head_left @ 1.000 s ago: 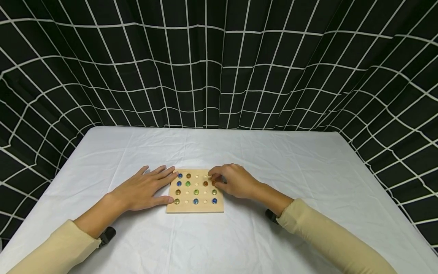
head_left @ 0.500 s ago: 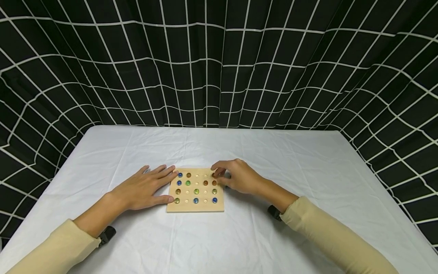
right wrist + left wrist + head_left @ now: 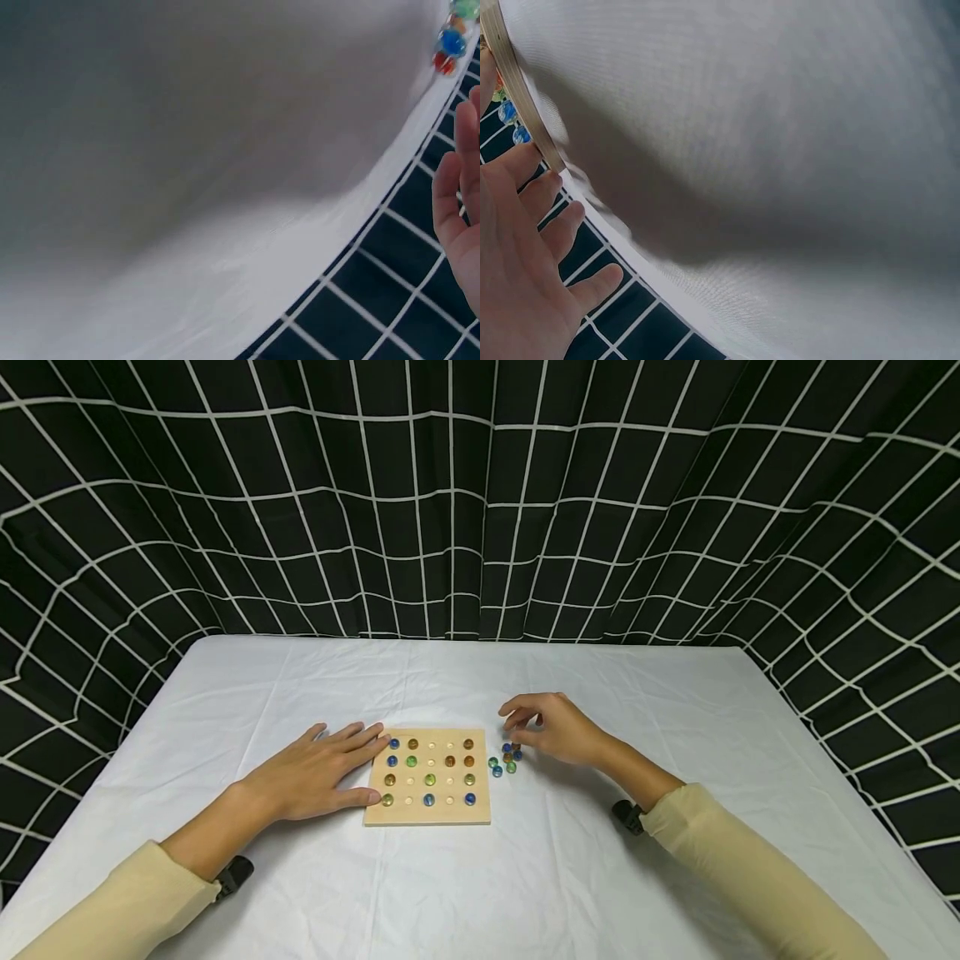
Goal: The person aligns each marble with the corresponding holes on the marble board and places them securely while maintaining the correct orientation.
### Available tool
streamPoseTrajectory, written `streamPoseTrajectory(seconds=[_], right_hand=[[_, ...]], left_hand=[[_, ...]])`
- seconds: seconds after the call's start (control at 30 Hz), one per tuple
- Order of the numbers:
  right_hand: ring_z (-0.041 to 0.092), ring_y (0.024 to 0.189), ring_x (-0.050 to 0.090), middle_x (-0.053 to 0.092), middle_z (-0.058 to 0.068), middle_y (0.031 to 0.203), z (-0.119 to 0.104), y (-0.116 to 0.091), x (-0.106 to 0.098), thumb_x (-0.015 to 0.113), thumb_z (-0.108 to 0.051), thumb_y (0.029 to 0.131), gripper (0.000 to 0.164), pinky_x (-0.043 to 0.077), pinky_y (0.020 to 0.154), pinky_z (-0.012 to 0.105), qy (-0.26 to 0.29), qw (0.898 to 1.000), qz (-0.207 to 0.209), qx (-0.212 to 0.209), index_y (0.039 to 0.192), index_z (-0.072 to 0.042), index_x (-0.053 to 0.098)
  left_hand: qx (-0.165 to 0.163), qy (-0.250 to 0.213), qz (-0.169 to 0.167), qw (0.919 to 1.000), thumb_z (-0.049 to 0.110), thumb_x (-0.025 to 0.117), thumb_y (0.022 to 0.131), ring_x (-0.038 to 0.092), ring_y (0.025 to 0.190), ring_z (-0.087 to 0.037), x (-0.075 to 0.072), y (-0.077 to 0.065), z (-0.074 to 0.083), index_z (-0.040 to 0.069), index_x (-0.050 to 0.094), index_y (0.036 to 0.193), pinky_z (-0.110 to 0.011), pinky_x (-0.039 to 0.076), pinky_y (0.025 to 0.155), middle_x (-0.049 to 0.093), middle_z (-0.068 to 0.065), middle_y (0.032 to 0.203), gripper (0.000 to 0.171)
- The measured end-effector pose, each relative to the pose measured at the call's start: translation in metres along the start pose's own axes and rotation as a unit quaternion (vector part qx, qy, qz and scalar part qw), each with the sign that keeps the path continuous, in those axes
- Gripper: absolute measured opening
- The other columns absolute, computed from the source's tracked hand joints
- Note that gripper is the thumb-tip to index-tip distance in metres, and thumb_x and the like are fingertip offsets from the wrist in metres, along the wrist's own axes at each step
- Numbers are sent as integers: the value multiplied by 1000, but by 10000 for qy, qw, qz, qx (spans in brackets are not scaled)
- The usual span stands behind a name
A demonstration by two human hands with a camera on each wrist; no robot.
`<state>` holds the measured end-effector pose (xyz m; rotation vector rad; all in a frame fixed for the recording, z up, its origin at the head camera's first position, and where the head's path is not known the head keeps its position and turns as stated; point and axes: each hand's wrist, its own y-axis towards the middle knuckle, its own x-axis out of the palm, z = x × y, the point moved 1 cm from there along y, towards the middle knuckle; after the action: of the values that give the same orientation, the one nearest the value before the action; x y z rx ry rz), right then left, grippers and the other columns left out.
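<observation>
Bumping the loose marbles is the main hazard: they appear to be smooth glass on a bare cloth, so a clumsy fingertip contact could scatter the cluster. A second hazard lies at the wooden board. The index fingertip and thumb of the left hand rest close beside seated marbles, and a sideways slip could unseat one. Lifting that hand could also let the board shift if its right side is knocked.

Position: the board lies flat between the hands. The left hand is spread, with thumb and index finger touching the board's left side. The right hand hovers near the far end of the loose cluster, off the board's right edge; its fingers are loosely bent, thumb apart, and no marble shows between them. Several hollows stand empty.
</observation>
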<state>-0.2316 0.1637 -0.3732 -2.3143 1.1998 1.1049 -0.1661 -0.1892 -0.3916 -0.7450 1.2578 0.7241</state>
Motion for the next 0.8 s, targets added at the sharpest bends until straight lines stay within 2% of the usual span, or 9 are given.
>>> streamPoseTrajectory(seconds=[0.23, 0.4, 0.8], right_hand=[[17, 97, 68, 76, 1, 97, 14, -4, -3, 69, 6, 88, 28, 53, 84, 39, 181, 9991, -318, 200, 115, -1, 69], [19, 98, 68, 75, 2, 97, 19, -5, -1, 65, 9, 89, 27, 54, 87, 40, 310, 9983, -467, 139, 114, 0, 69], [18, 88, 67, 74, 6, 93, 17, -4, 3, 69, 12, 85, 26, 55, 80, 35, 348, 9982, -468, -128, 109, 3, 70]], left_hand=[[1, -39, 22, 10000, 73, 43, 93, 30, 147, -32, 0, 0, 0, 20, 32, 158, -66, 21, 114, 31, -3, 161, 84], [12, -35, 39, 10000, 73, 43, 93, 30, 147, -32, 0, -1, 0, 20, 32, 158, -65, 22, 114, 31, -3, 161, 84], [44, -34, 64, 10000, 73, 43, 93, 31, 146, -33, 0, -2, 0, 19, 33, 157, -66, 22, 114, 31, -3, 161, 84]])
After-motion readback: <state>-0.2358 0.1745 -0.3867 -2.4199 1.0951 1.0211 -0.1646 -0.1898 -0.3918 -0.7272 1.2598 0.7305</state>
